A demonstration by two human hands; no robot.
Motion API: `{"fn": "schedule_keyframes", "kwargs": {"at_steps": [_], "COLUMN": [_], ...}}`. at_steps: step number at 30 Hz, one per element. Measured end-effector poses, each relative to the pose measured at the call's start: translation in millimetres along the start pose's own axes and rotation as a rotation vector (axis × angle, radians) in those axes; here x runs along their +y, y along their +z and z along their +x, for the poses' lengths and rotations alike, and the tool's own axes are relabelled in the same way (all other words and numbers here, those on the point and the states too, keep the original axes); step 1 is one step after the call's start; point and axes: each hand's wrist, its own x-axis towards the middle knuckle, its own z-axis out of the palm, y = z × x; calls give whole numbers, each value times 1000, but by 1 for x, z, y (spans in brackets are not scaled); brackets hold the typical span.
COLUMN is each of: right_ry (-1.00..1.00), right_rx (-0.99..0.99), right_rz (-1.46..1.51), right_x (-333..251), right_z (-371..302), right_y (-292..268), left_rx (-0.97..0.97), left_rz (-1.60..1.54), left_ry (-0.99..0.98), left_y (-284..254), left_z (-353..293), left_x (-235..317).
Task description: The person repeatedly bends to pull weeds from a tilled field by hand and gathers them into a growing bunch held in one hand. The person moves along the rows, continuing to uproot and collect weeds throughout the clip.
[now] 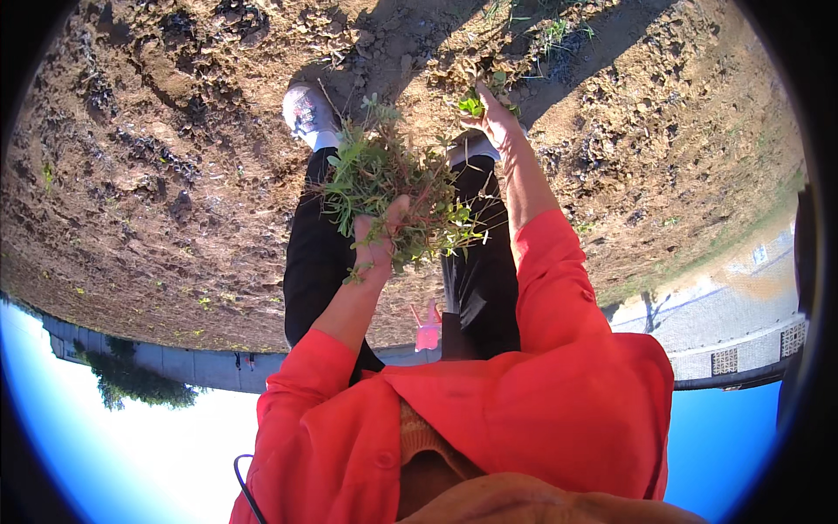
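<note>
A thick bunch of green weeds (388, 179), with leafy tops and thin pale and reddish stems, is gripped in my left hand (380, 240) in front of my legs. Its leaves hide most of those fingers. Farther out, my right hand (497, 122) reaches down beside my right shoe, its fingers closed around a small leafy weed (472, 106). Where that weed meets the soil is hard to make out. Both arms wear red sleeves.
Dry, clumpy brown soil (175, 210) surrounds me. My left shoe (310, 111) stands beside the bunch. A grass tuft (556, 37) grows beyond my right hand, near dark shadows. Behind my legs are a pink object (427, 335) and a distant grey wall (214, 368).
</note>
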Motion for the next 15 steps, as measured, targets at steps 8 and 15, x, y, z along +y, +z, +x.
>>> {"fn": "schedule_keyframes", "kwargs": {"at_steps": [8,15], "right_ry": [-1048,-792], "right_rx": [524,876], "right_rz": [-924,-1234], "right_x": [-170,-220], "right_z": [12,60], "right_y": [-18,36], "left_rx": [74,314], "left_rz": [170,35], "left_ry": [-67,-25], "left_y": [-19,10], "left_z": [13,8], "left_x": [-9,0]}}
